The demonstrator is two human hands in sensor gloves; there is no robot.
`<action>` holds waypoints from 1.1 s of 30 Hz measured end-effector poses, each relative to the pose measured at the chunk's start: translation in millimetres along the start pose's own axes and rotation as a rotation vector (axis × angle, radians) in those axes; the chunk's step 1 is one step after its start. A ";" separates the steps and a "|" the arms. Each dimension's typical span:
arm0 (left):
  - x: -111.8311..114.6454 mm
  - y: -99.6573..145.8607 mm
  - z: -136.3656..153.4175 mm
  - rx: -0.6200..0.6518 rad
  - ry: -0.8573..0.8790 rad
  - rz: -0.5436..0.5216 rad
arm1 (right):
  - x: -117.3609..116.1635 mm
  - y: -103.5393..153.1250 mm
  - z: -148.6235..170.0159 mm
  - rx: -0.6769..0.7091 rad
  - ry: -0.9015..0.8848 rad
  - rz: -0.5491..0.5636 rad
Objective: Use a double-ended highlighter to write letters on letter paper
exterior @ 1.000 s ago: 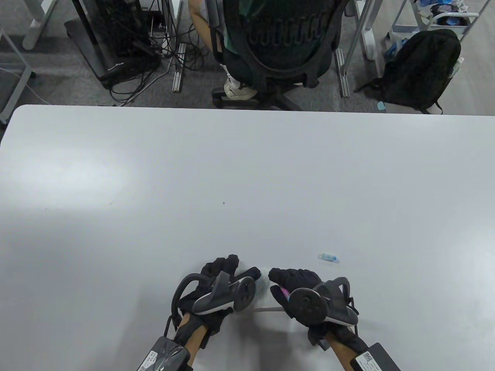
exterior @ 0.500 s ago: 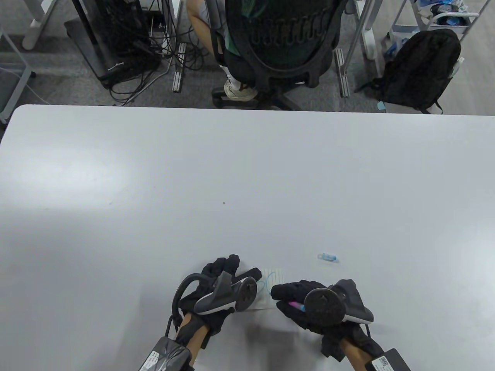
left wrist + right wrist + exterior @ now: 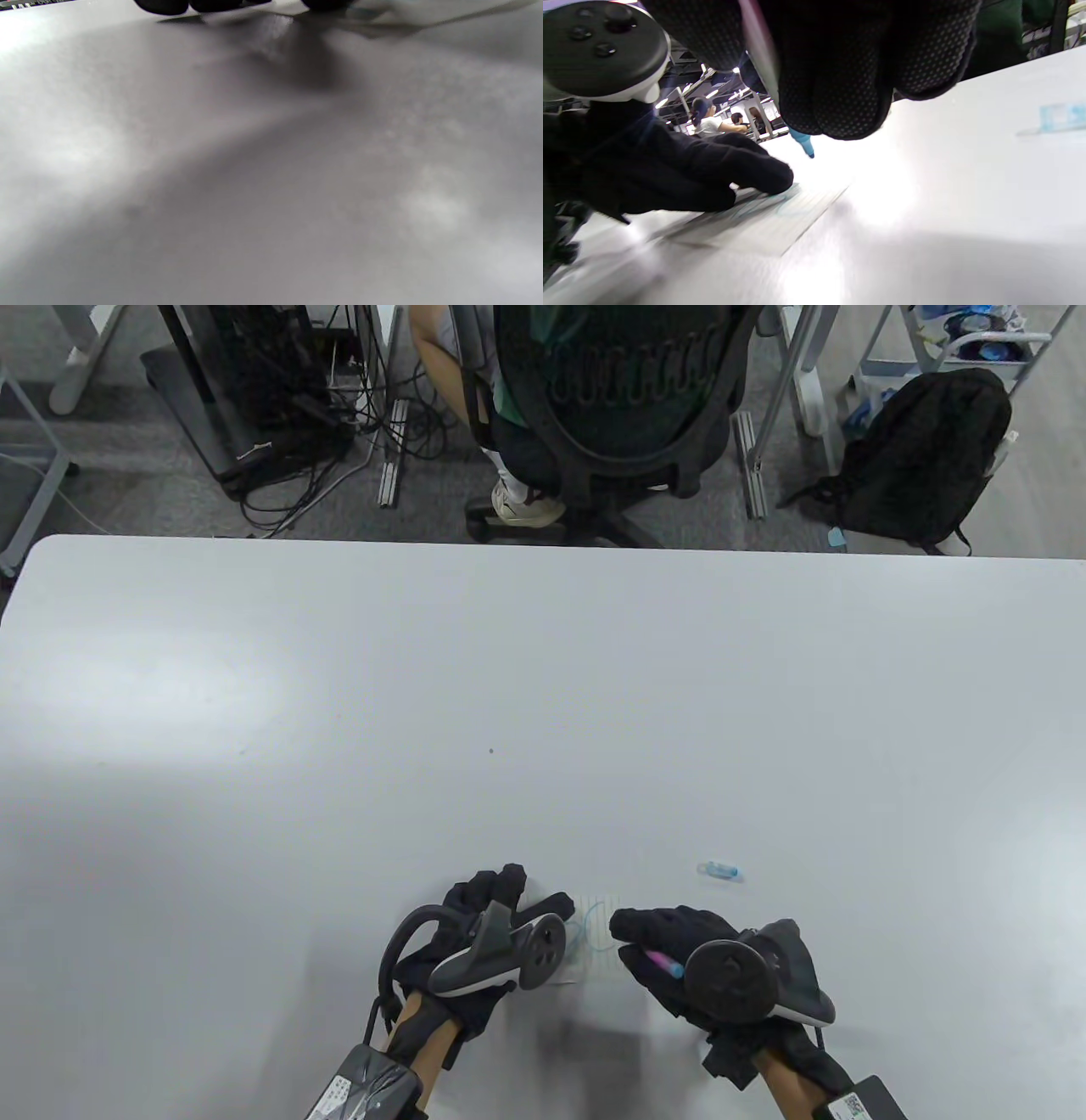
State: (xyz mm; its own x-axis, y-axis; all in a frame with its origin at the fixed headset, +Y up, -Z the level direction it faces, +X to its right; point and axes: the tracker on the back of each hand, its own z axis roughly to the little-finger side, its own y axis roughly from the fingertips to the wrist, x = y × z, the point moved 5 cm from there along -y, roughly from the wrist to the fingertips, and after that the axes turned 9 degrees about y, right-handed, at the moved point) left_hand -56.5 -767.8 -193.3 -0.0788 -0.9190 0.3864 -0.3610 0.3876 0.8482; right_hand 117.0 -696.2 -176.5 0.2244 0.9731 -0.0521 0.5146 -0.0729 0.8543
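Observation:
A small lined letter paper (image 3: 599, 935) lies near the table's front edge with a curved blue stroke on it. My left hand (image 3: 519, 901) lies flat with its fingers pressing the paper's left part; the same left hand (image 3: 712, 178) is seen on the sheet (image 3: 763, 224) in the right wrist view. My right hand (image 3: 646, 931) grips the double-ended highlighter, whose pink end (image 3: 658, 960) sticks out behind the fingers. The blue tip (image 3: 804, 146) hangs just above the paper's right edge and does not touch it. The left wrist view shows only dark fingertips (image 3: 169, 5) and bare table.
The highlighter's clear blue cap (image 3: 719, 870) lies on the table to the right of the paper and is a blur at the cap (image 3: 1062, 116) in the right wrist view. Beyond the far table edge are an office chair (image 3: 628, 407) and a black backpack (image 3: 925, 458).
My right hand slid right and back toward the front edge, uncovering the paper and its blue stroke. The left hand has stayed on the paper.

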 end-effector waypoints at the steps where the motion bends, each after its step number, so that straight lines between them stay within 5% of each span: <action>1: -0.2 0.0 0.1 -0.001 0.004 -0.002 | 0.6 -2.1 0.3 -0.014 0.010 0.003; 12: -14.0 6.2 8.5 0.007 0.110 -0.073 | -2.7 -6.4 -4.4 -0.043 0.156 0.029; 26: -39.2 34.6 5.5 0.058 0.160 -0.189 | 4.3 -5.1 -24.6 0.029 0.223 0.189; 33: -42.0 44.3 -5.6 0.102 0.175 -0.213 | -1.1 -1.0 -26.3 0.020 0.404 0.179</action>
State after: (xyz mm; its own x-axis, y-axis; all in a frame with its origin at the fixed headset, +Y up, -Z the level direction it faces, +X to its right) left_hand -64.0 -711.5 -169.9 0.1672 -0.9489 0.2675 -0.4443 0.1697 0.8797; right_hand 94.4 -691.5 -163.6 -0.0279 0.9519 0.3052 0.5143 -0.2481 0.8209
